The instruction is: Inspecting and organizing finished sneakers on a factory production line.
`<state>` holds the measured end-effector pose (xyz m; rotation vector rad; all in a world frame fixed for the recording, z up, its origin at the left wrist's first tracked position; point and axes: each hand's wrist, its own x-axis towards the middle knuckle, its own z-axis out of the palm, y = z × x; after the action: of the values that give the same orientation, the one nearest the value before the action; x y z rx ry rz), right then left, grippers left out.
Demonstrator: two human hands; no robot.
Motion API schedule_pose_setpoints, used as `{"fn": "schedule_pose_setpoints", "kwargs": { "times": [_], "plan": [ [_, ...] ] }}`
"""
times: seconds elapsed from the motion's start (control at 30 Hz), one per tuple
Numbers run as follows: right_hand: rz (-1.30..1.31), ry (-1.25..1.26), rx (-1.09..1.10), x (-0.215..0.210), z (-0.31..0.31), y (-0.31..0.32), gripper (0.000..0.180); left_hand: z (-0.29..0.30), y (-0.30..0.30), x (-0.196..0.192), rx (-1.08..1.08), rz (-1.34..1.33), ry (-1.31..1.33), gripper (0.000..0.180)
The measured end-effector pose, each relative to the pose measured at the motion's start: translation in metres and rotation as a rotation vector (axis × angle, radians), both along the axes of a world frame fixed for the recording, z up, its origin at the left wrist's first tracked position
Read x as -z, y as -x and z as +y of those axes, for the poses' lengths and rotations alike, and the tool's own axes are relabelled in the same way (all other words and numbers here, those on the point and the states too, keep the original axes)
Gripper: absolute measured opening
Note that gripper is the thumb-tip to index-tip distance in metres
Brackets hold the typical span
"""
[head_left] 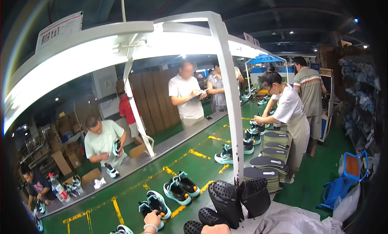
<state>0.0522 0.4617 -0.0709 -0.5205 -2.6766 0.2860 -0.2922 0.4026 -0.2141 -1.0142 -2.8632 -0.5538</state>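
At the lower edge, my left hand [152,219], with a beaded bracelet at its wrist, is closed on a black and light-blue sneaker [146,209]. That shoe's mate [159,203] stands right against it on the green conveyor belt [135,193]. Only the back of my right hand [216,229] shows, low in the picture beside the black perforated clogs [224,199]; its fingers are hidden. Another pair of sneakers [182,188] stands a little farther along the belt.
A white post [229,92] rises by the clogs. Stacks of insoles [262,173] line the belt's right side, where a co-worker [289,109] handles shoes. Across the belt, another person [105,139] holds a sneaker. White cloth [295,218] lies lower right, near a blue chair [343,181].
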Motion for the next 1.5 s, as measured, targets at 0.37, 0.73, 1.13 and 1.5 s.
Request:
{"fn": "schedule_pose_setpoints", "kwargs": {
  "times": [0.37,0.73,1.13,1.5],
  "plan": [
    [-0.026,-0.164,0.1,-0.053,-0.022,0.005,0.056,-0.12,-0.153,-0.018,-0.075,0.053,-0.15,0.045],
    [-0.497,0.127,-0.093,0.039,-0.061,0.213,0.047,-0.139,-0.143,0.03,-0.142,-0.202,-0.385,0.036],
    [-0.298,-0.029,-0.021,0.164,-0.092,0.273,0.02,-0.148,-0.142,0.038,-0.089,-0.219,-0.451,0.037],
    [-0.14,0.463,-0.139,0.159,-0.085,0.26,0.033,-0.14,-0.139,0.03,-0.182,-0.177,-0.428,0.035]
  ]
}}
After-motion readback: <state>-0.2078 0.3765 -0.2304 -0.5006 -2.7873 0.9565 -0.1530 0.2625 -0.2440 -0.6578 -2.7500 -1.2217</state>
